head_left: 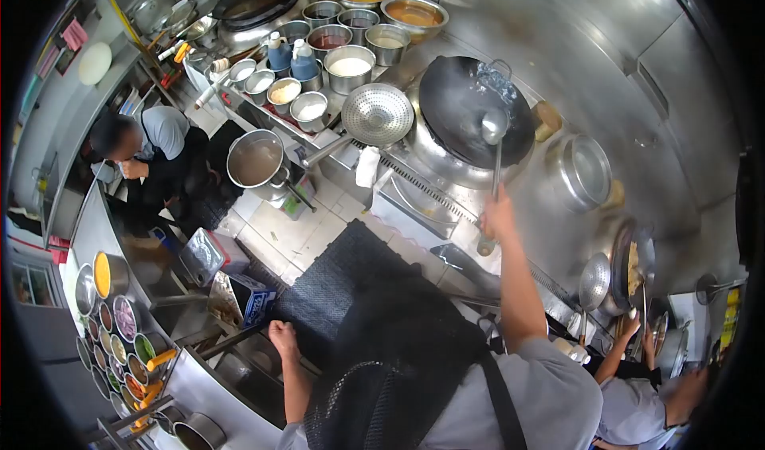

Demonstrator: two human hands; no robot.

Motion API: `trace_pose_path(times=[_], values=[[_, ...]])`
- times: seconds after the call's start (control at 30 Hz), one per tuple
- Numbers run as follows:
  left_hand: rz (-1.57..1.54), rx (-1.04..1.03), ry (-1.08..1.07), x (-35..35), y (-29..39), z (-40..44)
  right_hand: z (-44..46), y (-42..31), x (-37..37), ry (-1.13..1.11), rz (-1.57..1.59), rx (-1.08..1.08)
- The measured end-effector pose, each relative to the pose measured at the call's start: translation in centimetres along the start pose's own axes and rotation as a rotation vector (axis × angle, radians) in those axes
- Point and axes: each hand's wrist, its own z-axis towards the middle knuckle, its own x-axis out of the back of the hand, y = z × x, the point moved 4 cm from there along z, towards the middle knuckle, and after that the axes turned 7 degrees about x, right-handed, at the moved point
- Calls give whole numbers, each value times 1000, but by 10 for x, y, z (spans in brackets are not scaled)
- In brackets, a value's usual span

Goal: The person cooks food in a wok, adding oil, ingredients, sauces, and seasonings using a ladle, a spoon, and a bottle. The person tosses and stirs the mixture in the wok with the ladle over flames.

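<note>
My right hand [498, 213] is wrapped round the handle of a metal ladle [495, 126], whose bowl rests in or just over a large black wok [454, 103]. The wok sits on the stove at the upper middle, and its inside looks dark and nearly bare. My left hand [283, 337] hangs low at the left of my body, curled into a loose fist, with nothing visible in it. Left of the wok, a perforated strainer [377, 114] lies on the counter edge beside a white cloth [367, 166].
Metal pots of sauces [349, 66] line the counter. A stockpot [255, 159] stands left of it. One person [163, 135] crouches at the left; another [637, 406] works at a second wok [629, 267] at the lower right. Ingredient tins [125, 318] stand lower left.
</note>
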Motion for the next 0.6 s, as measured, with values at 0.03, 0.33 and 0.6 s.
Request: trace_pose_path(times=[0.03,0.33,0.6], values=[[-116,92,-119,-15,-2,0,12,1,5,8,7,-2],[145,202,-278,-34,53,30,108,31,12,-16,-731,363],[441,158,332,46,-3,19,55,31,73,-27,-947,185]])
